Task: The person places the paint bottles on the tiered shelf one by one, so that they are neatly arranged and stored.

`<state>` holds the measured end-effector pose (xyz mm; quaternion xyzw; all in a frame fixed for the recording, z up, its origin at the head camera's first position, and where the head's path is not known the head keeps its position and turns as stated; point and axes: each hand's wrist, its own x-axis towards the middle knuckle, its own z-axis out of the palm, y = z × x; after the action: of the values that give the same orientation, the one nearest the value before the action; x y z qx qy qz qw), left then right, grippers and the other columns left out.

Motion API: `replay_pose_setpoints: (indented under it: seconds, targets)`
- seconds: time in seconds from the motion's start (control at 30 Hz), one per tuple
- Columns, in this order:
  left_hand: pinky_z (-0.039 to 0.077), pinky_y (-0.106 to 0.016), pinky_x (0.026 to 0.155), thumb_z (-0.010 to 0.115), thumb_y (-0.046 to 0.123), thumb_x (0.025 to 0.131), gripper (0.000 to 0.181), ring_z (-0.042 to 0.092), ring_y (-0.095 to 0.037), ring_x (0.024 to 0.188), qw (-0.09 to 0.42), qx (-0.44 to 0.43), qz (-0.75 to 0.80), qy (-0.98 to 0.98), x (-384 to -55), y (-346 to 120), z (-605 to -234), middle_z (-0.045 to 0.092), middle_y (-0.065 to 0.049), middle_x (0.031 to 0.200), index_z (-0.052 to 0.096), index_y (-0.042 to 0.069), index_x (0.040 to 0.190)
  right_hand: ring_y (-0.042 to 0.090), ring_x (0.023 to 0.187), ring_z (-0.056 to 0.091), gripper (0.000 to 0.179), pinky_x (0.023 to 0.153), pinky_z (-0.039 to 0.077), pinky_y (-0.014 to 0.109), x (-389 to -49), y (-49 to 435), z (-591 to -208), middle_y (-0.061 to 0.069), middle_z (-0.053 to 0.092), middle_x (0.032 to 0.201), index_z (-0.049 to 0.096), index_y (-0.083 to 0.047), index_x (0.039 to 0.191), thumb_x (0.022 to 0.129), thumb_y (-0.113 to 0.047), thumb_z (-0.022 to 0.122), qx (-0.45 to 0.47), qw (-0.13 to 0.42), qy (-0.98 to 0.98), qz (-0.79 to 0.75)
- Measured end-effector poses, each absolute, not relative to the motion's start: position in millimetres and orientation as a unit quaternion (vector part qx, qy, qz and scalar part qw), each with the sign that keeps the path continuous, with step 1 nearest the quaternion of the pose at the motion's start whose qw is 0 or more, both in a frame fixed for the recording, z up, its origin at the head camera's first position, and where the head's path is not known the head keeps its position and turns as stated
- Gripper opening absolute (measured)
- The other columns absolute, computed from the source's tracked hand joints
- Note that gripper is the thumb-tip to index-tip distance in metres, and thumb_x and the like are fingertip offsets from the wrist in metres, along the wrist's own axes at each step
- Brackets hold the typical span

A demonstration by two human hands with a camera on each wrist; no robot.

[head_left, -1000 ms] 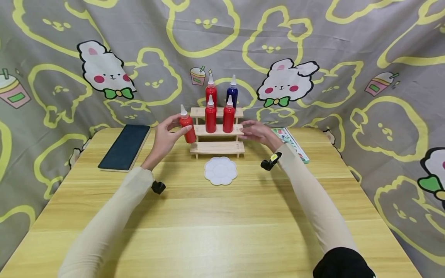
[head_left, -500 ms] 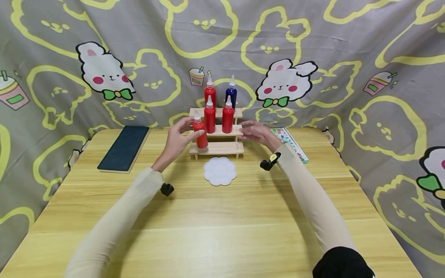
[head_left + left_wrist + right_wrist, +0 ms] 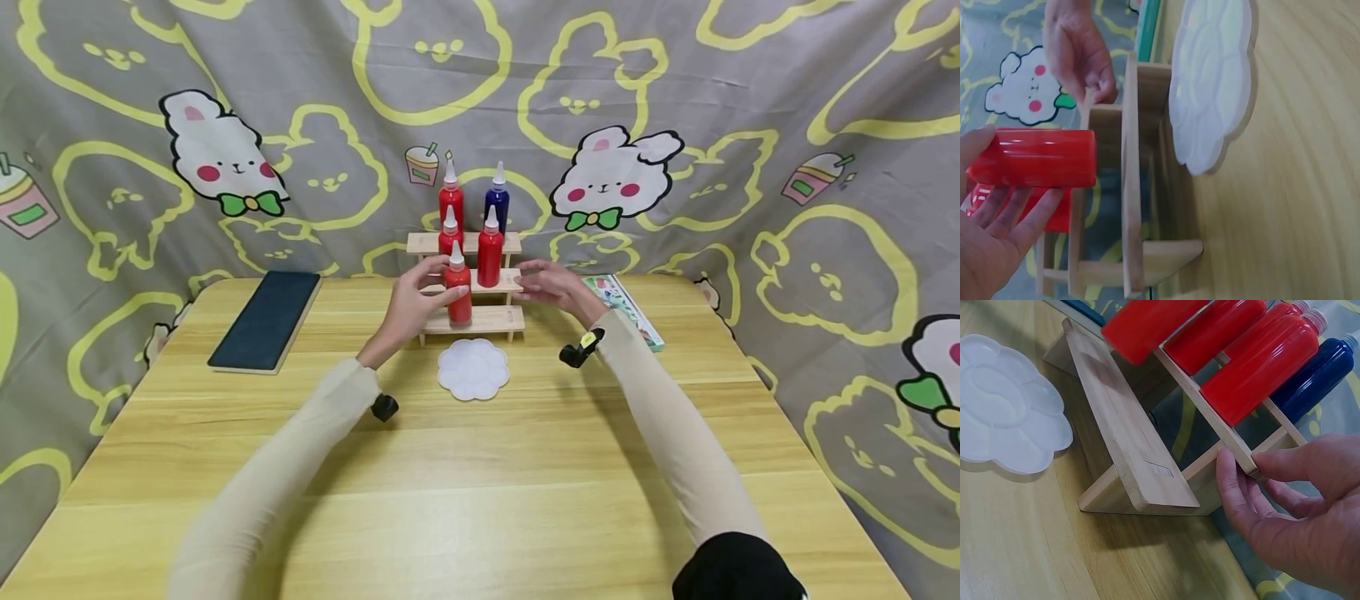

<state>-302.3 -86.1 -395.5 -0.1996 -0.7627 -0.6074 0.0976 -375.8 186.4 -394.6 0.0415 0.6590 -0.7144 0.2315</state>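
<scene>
My left hand [image 3: 420, 304] grips a red squeeze bottle [image 3: 459, 298] with a white pointed cap, upright over the bottom step of a wooden three-step rack [image 3: 491, 318]. In the left wrist view a small gap shows between this bottle's base [image 3: 1079, 157] and the bottom step. My right hand [image 3: 1297, 519] pinches the right end of the middle step between thumb and fingers. On the middle step stand two red bottles, the right one [image 3: 490, 258] plain to see and the left one partly hidden. The top step bears a red bottle [image 3: 451, 202] and a dark blue bottle [image 3: 497, 204].
A white flower-shaped palette [image 3: 473, 369] lies on the table [image 3: 480, 483] just before the rack. To the left is a dark flat board [image 3: 266, 321]. A colourful printed booklet or box [image 3: 626, 308] lies right, behind my right wrist. Patterned cloth [image 3: 465, 75] hangs behind.
My left hand has carried the red bottle rightward and slightly down, from beside the rack to over its bottom step. My right hand has stayed at the rack's right end.
</scene>
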Motion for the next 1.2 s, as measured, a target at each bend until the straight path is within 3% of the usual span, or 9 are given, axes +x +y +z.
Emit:
replay_pose_setpoints:
  seconds: [0.1,0.43,0.67,0.9,1.03,1.2]
  targets:
    - [0.055,-0.050,0.104,0.083,0.012,0.091,0.050,0.068,-0.038,0.114,0.091,-0.202,-0.608,-0.762,-303,-80,-400,0.069,-0.019,0.128,0.064,0.003,0.136,0.013,0.065,0.058,0.059,0.085,0.063,0.028,-375,187,-395,0.002,0.045,0.076,0.033,0.002,0.158,0.103,0.007,0.054,0.039,0.232,0.659,-0.714]
    - [0.057,-0.045,0.102,0.082,0.015,0.092,0.052,0.070,-0.035,0.113,0.090,-0.209,-0.597,-0.769,-305,-57,-407,0.070,-0.018,0.127,0.062,0.003,0.139,0.008,0.060,0.050,0.059,0.087,0.062,0.028,-376,188,-394,0.000,0.044,0.075,0.033,0.001,0.159,0.104,0.005,0.054,0.043,0.234,0.664,-0.709]
    - [0.056,-0.046,0.104,0.082,0.014,0.092,0.051,0.069,-0.035,0.115,0.091,-0.210,-0.594,-0.771,-306,-51,-411,0.069,-0.018,0.129,0.063,0.005,0.139,0.011,0.068,0.059,0.060,0.084,0.062,0.026,-375,186,-395,0.007,0.054,0.098,0.032,0.001,0.159,0.104,0.005,0.054,0.044,0.234,0.666,-0.707]
    - [0.058,-0.045,0.101,0.081,0.015,0.093,0.049,0.071,-0.034,0.111,0.092,-0.211,-0.588,-0.775,-308,-50,-415,0.070,-0.017,0.130,0.064,0.007,0.139,0.007,0.058,0.045,0.059,0.083,0.062,0.026,-376,184,-395,0.002,0.045,0.081,0.032,0.002,0.159,0.104,0.006,0.053,0.037,0.231,0.666,-0.708]
    - [0.058,-0.046,0.099,0.081,0.015,0.094,0.049,0.071,-0.034,0.108,0.092,-0.207,-0.584,-0.779,-308,-50,-415,0.070,-0.017,0.129,0.063,0.007,0.139,0.010,0.067,0.059,0.059,0.084,0.062,0.026,-377,184,-396,0.007,0.053,0.097,0.032,0.002,0.159,0.104,0.006,0.053,0.034,0.232,0.666,-0.708]
    - [0.057,-0.045,0.102,0.081,0.014,0.094,0.054,0.070,-0.034,0.113,0.083,-0.209,-0.575,-0.787,-307,-50,-414,0.069,-0.017,0.132,0.060,0.006,0.143,0.009,0.066,0.055,0.059,0.085,0.062,0.026,-376,184,-397,0.011,0.050,0.106,0.031,0.003,0.159,0.104,0.007,0.051,0.032,0.229,0.664,-0.711]
